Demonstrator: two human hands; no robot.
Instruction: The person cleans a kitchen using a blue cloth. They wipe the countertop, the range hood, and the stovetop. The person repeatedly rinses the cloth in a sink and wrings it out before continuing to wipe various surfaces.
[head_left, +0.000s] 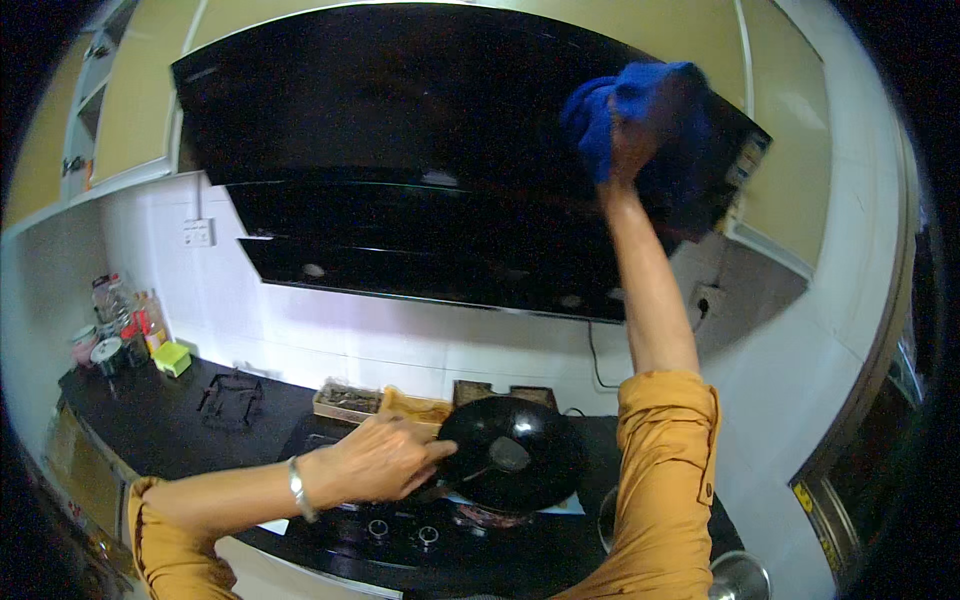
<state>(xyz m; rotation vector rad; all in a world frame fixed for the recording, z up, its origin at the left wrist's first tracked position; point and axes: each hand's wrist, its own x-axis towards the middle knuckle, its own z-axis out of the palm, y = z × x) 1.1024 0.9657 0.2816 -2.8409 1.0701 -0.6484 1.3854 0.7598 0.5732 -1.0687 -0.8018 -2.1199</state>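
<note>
With my right arm raised, my right hand [637, 140], partly blurred, presses a blue cloth [655, 85] against the upper right of a black range hood [400, 110]. Its fingers are closed on the bunched cloth. Lower down, my left hand [388, 455] hovers over the hob beside a black wok [545, 440]. The index finger stretches toward the wok's left rim, the other fingers are loosely bent, and I see nothing in them. Whether the fingertip touches the rim, I cannot tell. A ladle or similar dark, round-headed utensil [508, 455] lies inside the wok.
The wok stands on the right of the black gas hob [380, 535]. Behind it are a narrow box [347, 400] and a yellowish tray [415, 406]. A loose pan support [232, 400], a green box [172, 360] and several bottles [125, 310] occupy the left counter. A metal pot [740, 577] sits lower right.
</note>
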